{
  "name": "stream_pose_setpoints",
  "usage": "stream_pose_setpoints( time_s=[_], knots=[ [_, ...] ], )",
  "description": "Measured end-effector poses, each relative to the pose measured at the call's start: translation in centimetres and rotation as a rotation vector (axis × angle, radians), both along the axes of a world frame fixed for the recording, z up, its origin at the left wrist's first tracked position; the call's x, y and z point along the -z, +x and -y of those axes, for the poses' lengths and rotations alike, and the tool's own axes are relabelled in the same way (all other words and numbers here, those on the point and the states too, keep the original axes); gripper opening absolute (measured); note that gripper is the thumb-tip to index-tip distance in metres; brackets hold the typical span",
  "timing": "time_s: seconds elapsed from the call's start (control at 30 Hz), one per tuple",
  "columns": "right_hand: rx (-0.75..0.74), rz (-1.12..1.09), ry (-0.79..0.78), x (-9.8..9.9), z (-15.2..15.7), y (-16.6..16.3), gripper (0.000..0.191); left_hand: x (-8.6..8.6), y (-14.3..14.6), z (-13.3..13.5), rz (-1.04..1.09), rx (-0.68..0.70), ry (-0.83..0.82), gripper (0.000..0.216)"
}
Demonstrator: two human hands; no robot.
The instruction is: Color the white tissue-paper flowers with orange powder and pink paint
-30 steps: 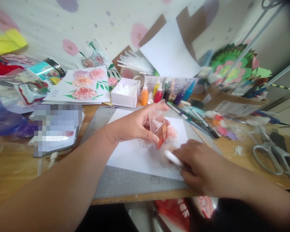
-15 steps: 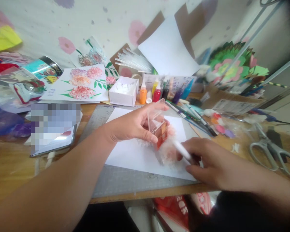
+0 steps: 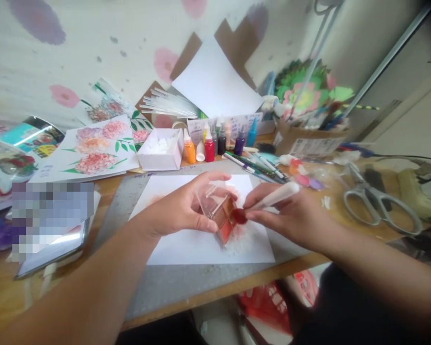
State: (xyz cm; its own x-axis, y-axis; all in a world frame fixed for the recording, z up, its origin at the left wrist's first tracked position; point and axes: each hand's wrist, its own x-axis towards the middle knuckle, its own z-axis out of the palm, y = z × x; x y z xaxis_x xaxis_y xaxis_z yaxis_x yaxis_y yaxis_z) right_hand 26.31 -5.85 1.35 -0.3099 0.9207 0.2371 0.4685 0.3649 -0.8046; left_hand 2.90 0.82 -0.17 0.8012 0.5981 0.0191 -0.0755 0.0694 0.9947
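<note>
My left hand (image 3: 187, 206) holds a small makeup palette (image 3: 225, 229) with its clear lid raised; pans of brown, orange and red show in it. Between the fingers of my right hand (image 3: 280, 211) is a makeup brush (image 3: 278, 195) with a white handle and a dark red bristle head. The bristles are at the palette's right edge; whether they touch a pan I cannot tell. Under both hands lies a white sheet of paper (image 3: 175, 249) with pale pinkish, textured patches on it, partly hidden by the palette. The sheet rests on a grey cutting mat (image 3: 143, 292).
Behind the mat stand a white box (image 3: 161, 155), small paint bottles (image 3: 209, 146) and several pens (image 3: 255, 165). Scissors (image 3: 366, 201) lie at right, near a cardboard box (image 3: 309, 143). A tablet or phone (image 3: 53, 254) and flower pictures (image 3: 93, 148) are at left.
The view has swung to the right. My right hand has turned the brush, so its bristles now point left to the palette. My left hand keeps its hold on the palette.
</note>
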Motion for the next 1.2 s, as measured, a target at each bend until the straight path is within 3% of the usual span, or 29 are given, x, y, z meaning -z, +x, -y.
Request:
stream_pose_setpoints(
  time_s=[0.13,0.5,0.63,0.77,0.9,1.03,1.2],
  knots=[
    [-0.073,0.053,-0.019,-0.1,0.0,-0.2,0.004,-0.1,0.1,0.1,0.036,0.031,-0.033,0.076],
    [-0.051,0.009,0.051,-0.6,0.4,-0.3,0.001,0.1,-0.2,-0.2,0.041,0.034,0.017,0.075],
    [-0.097,0.124,0.043,-0.9,0.5,-0.3,0.006,0.2,-0.3,-0.2,0.054,0.044,0.028,0.074],
    [-0.080,0.037,0.091,-0.9,0.4,-0.3,0.001,0.1,-0.2,-0.3,0.055,0.040,0.031,0.073],
    [-0.098,0.165,0.065,-0.5,0.3,-0.4,0.005,0.0,-0.2,-0.5,0.070,0.053,0.047,0.074],
    [-0.084,0.044,0.101,-0.3,0.2,-0.3,0.002,-0.2,-0.4,-0.6,0.057,0.035,0.052,0.074],
    [-0.157,0.212,0.036,-1.3,1.4,0.0,0.012,0.1,-0.7,-1.0,0.022,-0.068,0.068,0.078]
  ],
)
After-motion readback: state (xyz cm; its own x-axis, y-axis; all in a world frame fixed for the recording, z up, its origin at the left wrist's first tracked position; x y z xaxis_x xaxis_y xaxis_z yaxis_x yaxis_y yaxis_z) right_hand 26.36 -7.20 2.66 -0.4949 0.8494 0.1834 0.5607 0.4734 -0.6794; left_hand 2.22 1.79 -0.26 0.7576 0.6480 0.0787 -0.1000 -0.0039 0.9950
